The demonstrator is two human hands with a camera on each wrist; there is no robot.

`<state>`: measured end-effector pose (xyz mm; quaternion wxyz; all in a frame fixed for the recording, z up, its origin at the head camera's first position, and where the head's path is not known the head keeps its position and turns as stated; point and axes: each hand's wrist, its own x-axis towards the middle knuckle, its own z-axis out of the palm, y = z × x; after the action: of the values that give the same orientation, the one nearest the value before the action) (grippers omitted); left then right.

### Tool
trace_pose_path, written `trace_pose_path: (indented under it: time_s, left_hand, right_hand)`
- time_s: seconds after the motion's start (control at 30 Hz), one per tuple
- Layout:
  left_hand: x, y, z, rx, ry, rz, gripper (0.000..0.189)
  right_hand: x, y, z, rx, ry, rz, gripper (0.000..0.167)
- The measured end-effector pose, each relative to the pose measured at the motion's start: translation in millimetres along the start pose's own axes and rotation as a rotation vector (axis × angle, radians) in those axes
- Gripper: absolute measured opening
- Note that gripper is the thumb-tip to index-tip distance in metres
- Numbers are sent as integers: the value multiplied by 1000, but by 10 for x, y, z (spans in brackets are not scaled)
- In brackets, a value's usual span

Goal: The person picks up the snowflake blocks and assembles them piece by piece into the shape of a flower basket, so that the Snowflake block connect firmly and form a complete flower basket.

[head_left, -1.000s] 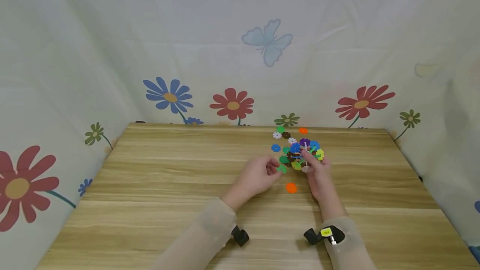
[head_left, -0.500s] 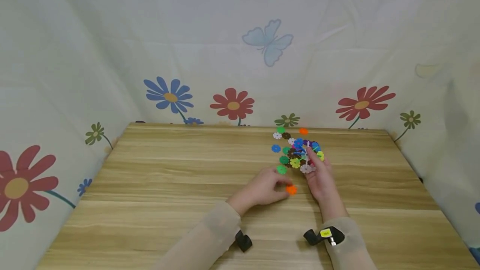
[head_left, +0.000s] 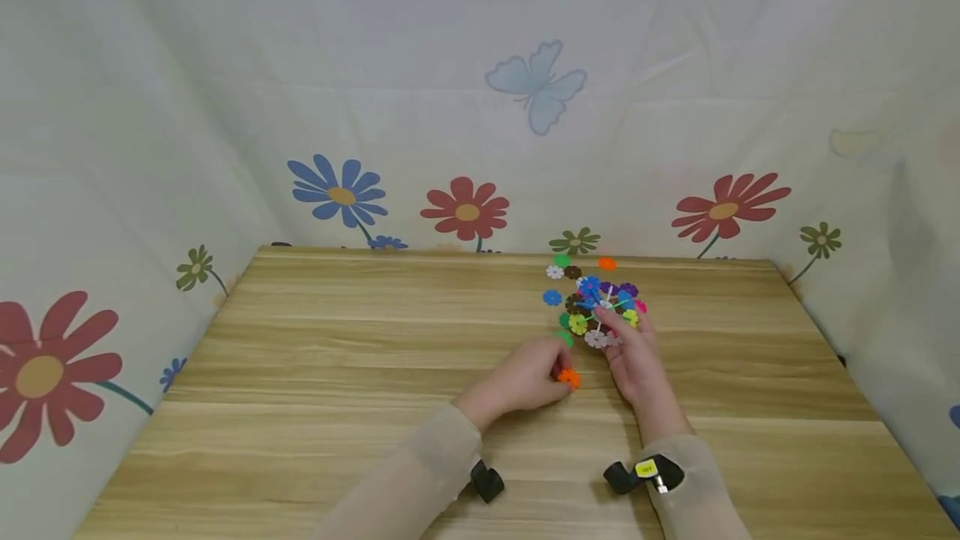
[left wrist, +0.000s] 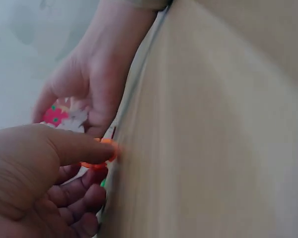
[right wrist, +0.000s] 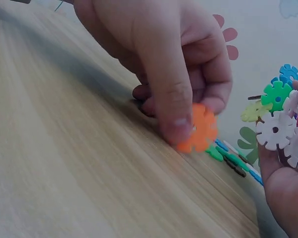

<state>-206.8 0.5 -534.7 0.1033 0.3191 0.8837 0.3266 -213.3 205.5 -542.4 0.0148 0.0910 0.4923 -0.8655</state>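
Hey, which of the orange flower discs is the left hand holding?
The near orange disc, pinched by the left hand; the far orange disc lies untouched near the back edge of the table.

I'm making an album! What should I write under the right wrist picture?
A left hand pinches an orange flower piece beside a right hand holding a colourful flower cluster.

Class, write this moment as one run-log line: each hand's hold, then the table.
left hand: pinches orange disc | right hand: holds cluster of joined discs | table: loose discs toward far edge
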Motion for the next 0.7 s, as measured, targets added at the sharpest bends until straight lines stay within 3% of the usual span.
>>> trace_pose_path:
  time_s: [0.1,0.2,0.3,0.4,0.53,0.7]
  left_hand:
    - [-2,-47,-100,-149,61,-69,14]
    - [-8,-91,-231,-245,195,-119,9]
    - [-15,-112,-359,-339,337,-154,8]
    - [-30,-114,-453,-412,430,-172,7]
    - [-49,-87,-519,-469,477,-162,7]
    - [-50,-37,-529,-471,485,-113,7]
  right_hand:
    - [-5,26,11,-11,4,-7,28]
    - [-7,60,47,-22,6,-11,24]
    - [-13,93,97,-37,15,-16,29]
    - [-28,123,149,-83,15,-31,39]
    - [-36,169,194,-150,5,-80,47]
    - [-33,211,215,-179,-5,-156,47]
